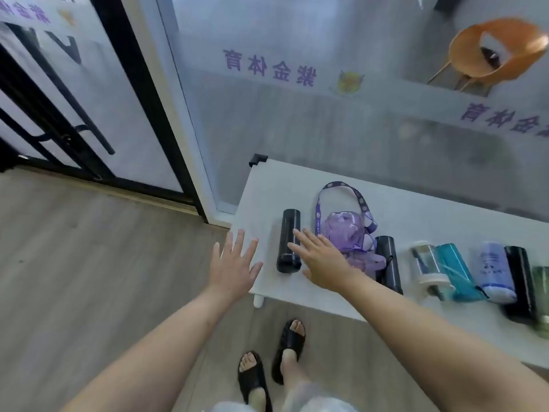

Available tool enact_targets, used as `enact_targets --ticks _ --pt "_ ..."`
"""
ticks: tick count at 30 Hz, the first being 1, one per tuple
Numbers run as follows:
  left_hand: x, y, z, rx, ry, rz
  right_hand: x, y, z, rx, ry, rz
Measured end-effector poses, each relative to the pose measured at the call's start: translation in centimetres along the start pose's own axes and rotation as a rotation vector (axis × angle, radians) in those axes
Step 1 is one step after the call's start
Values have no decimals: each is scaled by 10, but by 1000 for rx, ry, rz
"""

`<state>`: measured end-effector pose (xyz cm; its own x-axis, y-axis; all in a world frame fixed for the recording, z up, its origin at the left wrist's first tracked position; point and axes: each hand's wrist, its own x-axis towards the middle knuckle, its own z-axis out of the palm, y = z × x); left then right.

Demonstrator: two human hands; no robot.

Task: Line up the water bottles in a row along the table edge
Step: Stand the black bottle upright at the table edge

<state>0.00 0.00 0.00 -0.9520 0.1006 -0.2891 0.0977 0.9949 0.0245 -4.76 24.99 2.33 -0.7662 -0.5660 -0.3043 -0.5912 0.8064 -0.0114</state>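
Several water bottles lie on their sides on a low white table (pixel 261 191). A black bottle (pixel 289 240) is farthest left. To its right come a purple transparent bottle (pixel 346 233) with a purple strap, another black bottle (pixel 387 263), a clear bottle (pixel 427 267), a teal bottle (pixel 457 270), a pale blue bottle (pixel 494 269), a tall black bottle (pixel 520 281) and a green one (pixel 542 295) at the frame edge. My right hand (pixel 320 258) hovers open, fingers spread, just right of the leftmost black bottle. My left hand (pixel 234 264) is open over the table's left edge, holding nothing.
The table stands against a frosted glass wall with purple lettering. A black-framed glass door (pixel 59 114) is to the left. Wood-look floor (pixel 89 263) surrounds the table. My feet in black slippers (pixel 273 361) stand just before the table's front edge. An orange chair (pixel 496 49) shows behind the glass.
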Motion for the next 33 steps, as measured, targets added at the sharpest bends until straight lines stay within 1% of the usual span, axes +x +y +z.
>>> enact_targets --ticks 1,3,6,8,15,18,20,22,25,26,31,33 --pt "6 -3 5 -36 -46 -22 12 4 5 -36 -24 -50" --pt "18 -7 17 -38 -49 -24 33 13 12 -88 -70 -92" --pt "35 -8 30 -64 -39 -23 64 26 18 -175 -155 -213" --pt "45 -9 35 -61 -80 -18 81 32 17 -222 -189 -258" --pt "78 -13 43 -88 -148 -40 124 52 18 -287 -196 -371" --pt "87 -15 43 -93 -171 -43 131 57 25 -243 -135 -421" --pt "93 -20 42 -107 -179 -62 135 64 27 -192 -61 -418" --pt "101 -25 40 -127 -182 -84 141 72 26 -69 38 -325" --pt "117 -29 36 -142 -180 -101 153 81 22 176 111 -63" --pt "123 -29 35 -141 -178 -99 157 83 23 286 121 17" --pt "161 -21 30 -124 -174 -52 176 85 15 990 340 377" --pt "178 -17 27 -98 -180 -11 183 86 16 1129 409 491"
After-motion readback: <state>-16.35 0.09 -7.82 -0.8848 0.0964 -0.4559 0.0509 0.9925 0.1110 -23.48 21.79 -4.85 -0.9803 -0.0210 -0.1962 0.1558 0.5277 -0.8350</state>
